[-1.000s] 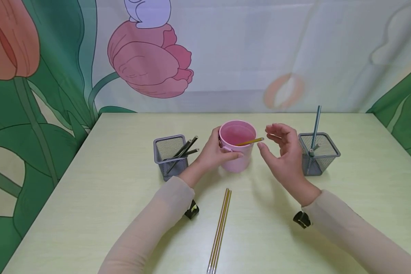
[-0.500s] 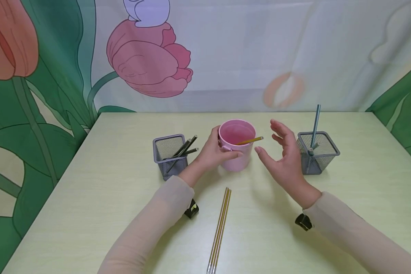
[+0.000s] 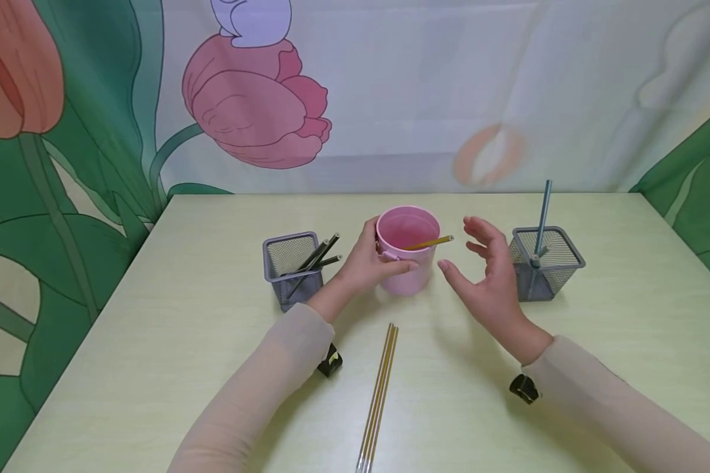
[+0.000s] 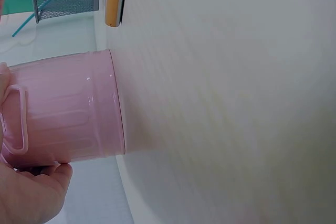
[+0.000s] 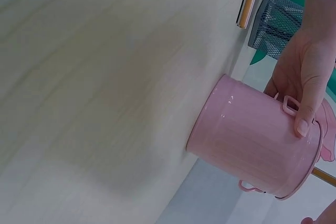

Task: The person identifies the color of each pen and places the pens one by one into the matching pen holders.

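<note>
A pink bucket (image 3: 411, 279) with small side handles stands upright on the table. My left hand (image 3: 374, 258) grips its left side near the rim, thumb across the front; the right wrist view shows that thumb beside a handle of the bucket (image 5: 247, 135). Inside leans a thin gold stick (image 3: 440, 242), like a pencil, its end poking out over the right rim. To the right of that end, my right hand (image 3: 490, 282) is held with fingers and thumb apart, holding nothing. Several similar long gold sticks (image 3: 380, 394) lie side by side on the table in front of the bucket.
Left of the bucket is a grey mesh holder (image 3: 298, 286) with several black sticks (image 3: 325, 248). Behind my right hand, another mesh holder (image 3: 559, 272) has a tall blue stick (image 3: 544, 209) in it. A flower-printed curtain (image 3: 390, 85) hangs behind the table.
My right hand's fingers have spread wider and drawn slightly away from the gold stick's end. The left hand and bucket have stayed in place.
</note>
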Available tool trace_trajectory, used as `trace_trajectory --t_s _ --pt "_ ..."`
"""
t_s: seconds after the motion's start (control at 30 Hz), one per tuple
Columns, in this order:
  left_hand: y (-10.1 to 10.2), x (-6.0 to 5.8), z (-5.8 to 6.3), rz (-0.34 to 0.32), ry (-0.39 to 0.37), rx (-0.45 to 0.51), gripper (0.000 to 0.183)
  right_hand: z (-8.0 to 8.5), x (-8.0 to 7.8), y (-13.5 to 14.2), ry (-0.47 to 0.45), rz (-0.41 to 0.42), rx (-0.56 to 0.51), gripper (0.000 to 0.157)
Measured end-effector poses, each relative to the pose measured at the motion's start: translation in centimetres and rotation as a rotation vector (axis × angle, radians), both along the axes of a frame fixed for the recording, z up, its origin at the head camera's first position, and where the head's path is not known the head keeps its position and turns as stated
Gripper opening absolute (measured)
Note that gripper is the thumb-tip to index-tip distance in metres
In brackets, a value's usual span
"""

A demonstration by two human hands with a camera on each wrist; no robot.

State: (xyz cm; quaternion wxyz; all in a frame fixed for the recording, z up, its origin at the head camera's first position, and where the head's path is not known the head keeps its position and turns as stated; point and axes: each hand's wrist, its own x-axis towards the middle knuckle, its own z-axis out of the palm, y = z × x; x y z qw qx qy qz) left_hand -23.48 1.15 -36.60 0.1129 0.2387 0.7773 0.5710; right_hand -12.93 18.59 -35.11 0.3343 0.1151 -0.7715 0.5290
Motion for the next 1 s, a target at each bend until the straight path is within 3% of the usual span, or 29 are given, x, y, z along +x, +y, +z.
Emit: trace_trajectory --t_s 0.3,0.6,1.0 --pt "0.0 0.0 0.0 -0.001 0.000 0.006 0.091 -0.5 0.7 0.0 -0.079 -0.020 0.012 0.067" --pt "0.0 -0.1 -0.2 0.006 -0.005 0.007 0.092 -1.0 1.5 -0.5 -0.095 -0.001 0.010 0.065" --pt "0.0 0.0 -0.1 0.008 -0.003 0.000 0.094 -1.3 2.6 -1.6 -0.213 -0.013 -0.019 0.055"
